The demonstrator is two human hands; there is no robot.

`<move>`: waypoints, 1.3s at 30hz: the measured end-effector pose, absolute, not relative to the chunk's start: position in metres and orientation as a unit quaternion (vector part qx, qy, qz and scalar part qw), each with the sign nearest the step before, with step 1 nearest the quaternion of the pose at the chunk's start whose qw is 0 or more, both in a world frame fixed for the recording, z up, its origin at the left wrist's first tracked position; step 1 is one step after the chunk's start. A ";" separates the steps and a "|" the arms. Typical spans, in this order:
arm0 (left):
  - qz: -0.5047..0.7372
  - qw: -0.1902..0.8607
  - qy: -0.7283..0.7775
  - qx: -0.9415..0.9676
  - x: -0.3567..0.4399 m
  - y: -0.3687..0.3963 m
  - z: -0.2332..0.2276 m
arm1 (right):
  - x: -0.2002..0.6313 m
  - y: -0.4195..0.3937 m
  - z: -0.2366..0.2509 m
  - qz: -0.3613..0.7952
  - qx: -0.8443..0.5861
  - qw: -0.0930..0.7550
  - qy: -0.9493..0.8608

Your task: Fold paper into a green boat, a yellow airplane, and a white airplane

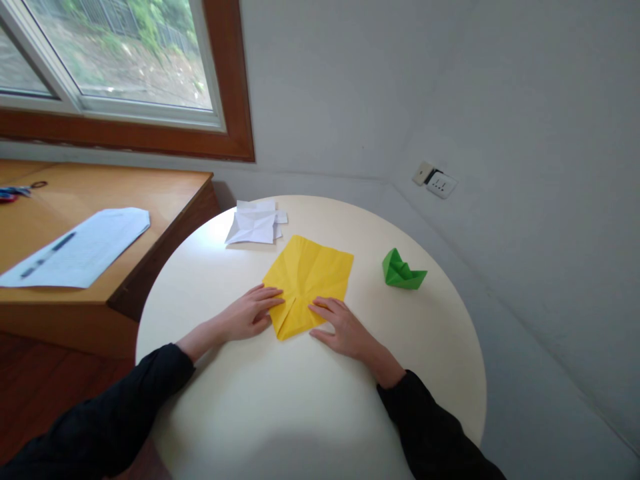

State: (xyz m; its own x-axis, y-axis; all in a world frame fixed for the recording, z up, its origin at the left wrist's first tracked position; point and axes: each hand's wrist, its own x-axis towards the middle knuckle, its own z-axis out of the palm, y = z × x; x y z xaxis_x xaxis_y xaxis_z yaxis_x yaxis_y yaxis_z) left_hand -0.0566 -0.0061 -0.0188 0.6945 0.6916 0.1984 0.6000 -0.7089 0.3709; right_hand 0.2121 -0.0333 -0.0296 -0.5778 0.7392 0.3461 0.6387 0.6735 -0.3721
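Observation:
A creased sheet of yellow paper (pixel 313 270) lies on the round white table (pixel 280 400), with a folded flap at its near corner. On its left edge rests my left hand (pixel 251 312), fingers stretched out flat over the paper. My right hand (pixel 343 328) lies on the near right edge, its fingers extended on the sheet and the thumb apart on the table. To the right of the sheet sits a folded green paper boat (pixel 401 270).
Some creased white papers (pixel 253 225) lie at the table's far left. A wooden desk (pixel 170 200) on the left bears printed sheets (pixel 110 233), a pen (pixel 49 255) and scissors (pixel 20 192). Behind are a window (pixel 135 53) and a wall socket (pixel 442 185).

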 end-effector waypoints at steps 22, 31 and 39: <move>0.272 0.115 0.414 0.861 -0.031 0.006 0.069 | 0.207 -0.017 0.039 0.042 -0.403 0.384 -0.830; 0.485 0.422 0.441 0.626 -0.029 -0.003 0.144 | 0.223 0.004 0.168 0.149 -0.460 0.414 -0.771; 0.589 0.582 0.460 0.321 -0.015 -0.029 0.081 | 0.187 0.062 0.175 0.156 -0.443 0.365 -0.804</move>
State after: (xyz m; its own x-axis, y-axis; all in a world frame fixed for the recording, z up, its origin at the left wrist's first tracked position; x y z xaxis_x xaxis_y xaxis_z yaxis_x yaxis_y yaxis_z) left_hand -0.0149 -0.0291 0.0808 -0.1170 0.9806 -0.1574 -0.3891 0.1005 0.9157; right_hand 0.1869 0.0616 0.1752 -0.3408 0.8265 0.4480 0.5989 0.5582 -0.5742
